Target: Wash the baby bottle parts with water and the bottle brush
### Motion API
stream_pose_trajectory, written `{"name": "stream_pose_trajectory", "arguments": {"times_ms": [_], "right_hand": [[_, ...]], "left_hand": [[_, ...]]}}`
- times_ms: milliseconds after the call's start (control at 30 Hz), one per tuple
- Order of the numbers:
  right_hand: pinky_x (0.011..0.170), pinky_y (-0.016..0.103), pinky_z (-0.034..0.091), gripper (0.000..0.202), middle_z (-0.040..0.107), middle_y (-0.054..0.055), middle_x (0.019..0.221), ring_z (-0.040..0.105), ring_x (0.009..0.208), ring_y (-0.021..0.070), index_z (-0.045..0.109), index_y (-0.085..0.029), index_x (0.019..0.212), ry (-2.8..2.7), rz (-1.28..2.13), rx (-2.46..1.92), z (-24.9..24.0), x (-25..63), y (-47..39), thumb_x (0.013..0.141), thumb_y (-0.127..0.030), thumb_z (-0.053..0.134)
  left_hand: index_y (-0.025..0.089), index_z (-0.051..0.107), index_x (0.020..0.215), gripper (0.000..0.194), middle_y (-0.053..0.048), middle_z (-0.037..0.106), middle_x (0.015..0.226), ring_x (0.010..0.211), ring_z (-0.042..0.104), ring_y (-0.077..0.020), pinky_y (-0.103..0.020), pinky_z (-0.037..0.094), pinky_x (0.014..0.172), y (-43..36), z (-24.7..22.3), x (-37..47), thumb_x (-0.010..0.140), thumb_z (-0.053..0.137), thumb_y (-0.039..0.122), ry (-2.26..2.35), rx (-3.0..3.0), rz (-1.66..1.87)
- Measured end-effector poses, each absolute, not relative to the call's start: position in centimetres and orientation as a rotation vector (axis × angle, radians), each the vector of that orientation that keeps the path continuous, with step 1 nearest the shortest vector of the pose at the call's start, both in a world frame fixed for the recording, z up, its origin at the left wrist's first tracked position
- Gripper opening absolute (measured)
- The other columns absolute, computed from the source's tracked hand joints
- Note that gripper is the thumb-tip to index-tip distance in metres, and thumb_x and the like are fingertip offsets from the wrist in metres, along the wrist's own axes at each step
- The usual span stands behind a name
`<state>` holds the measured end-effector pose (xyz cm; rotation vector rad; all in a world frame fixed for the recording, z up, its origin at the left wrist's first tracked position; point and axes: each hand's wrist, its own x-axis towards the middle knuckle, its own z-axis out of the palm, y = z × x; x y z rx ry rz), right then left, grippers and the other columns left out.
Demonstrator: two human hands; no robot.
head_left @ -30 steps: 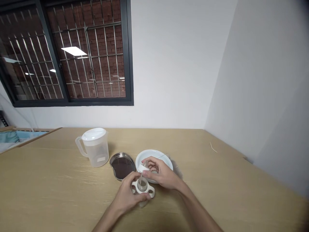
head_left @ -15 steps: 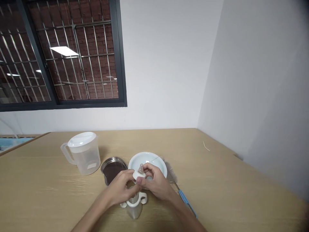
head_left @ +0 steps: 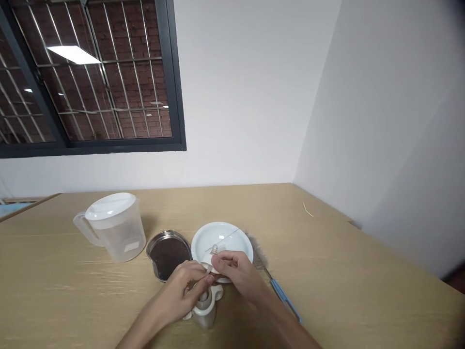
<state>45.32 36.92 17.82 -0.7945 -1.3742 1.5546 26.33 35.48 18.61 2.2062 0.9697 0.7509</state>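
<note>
Between my two hands is a white bottle collar (head_left: 208, 267), partly covered by fingers. My left hand (head_left: 185, 288) pinches its left side, and my right hand (head_left: 236, 274) grips its right side. A small clear nipple (head_left: 214, 249) shows just above my right fingertips, in front of the white plate (head_left: 196, 242). Below my hands a clear bottle (head_left: 205, 319) with white handles (head_left: 218, 292) stands on the table, its top partly hidden by my left fingers.
A lidded clear pitcher (head_left: 121, 237) stands at the left. Beside the plate are a round metal tin (head_left: 169, 257) and a bristle brush with a blue handle (head_left: 285, 299). A thin pale strip (head_left: 308, 210) lies farther right on the table (head_left: 345, 271).
The view has shifted slightly. The collar, earlier upright with the nipple on top, is now tilted and more covered by my fingers. My right hand has turned over it.
</note>
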Motion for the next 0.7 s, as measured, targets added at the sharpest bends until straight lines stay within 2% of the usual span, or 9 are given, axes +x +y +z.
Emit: {"name": "stream_pose_trajectory", "arguments": {"times_ms": [267, 500, 700], "right_hand": [[0.085, 0.040, 0.052, 0.048, 0.069, 0.010, 0.079, 0.065, 0.077, 0.0196, 0.075, -0.008, 0.084, -1.252, 1.748, -0.704, 18.1, 45.6, 36.5, 0.081, -0.056, 0.073], [0.078, 0.037, 0.052, 0.049, 0.068, 0.011, 0.079, 0.064, 0.075, 0.0185, 0.074, -0.008, 0.076, -1.124, 1.796, -0.679, 18.5, 45.2, 36.2, 0.078, -0.057, 0.076], [0.076, 0.034, 0.051, 0.050, 0.067, 0.010, 0.075, 0.061, 0.072, 0.0174, 0.073, -0.007, 0.075, -1.146, 1.772, -0.664, 19.1, 45.1, 35.9, 0.079, -0.057, 0.075]], "left_hand": [[0.017, 0.058, 0.062, 0.050, -0.005, 0.063, 0.076, 0.076, 0.055, -0.0173, -0.027, 0.041, 0.075, 35.2, 18.4, 26.4, 0.101, 0.041, 0.044, 0.966, 2.129, 0.751], [0.016, 0.055, 0.059, 0.053, -0.003, 0.058, 0.069, 0.070, 0.053, -0.0157, -0.027, 0.039, 0.071, 35.4, 18.2, 26.3, 0.101, 0.039, 0.043, 0.980, 2.135, 0.760], [0.016, 0.061, 0.063, 0.051, -0.003, 0.060, 0.069, 0.071, 0.053, -0.0157, -0.027, 0.040, 0.073, 35.2, 18.4, 26.2, 0.102, 0.040, 0.042, 0.966, 2.150, 0.786]]}}
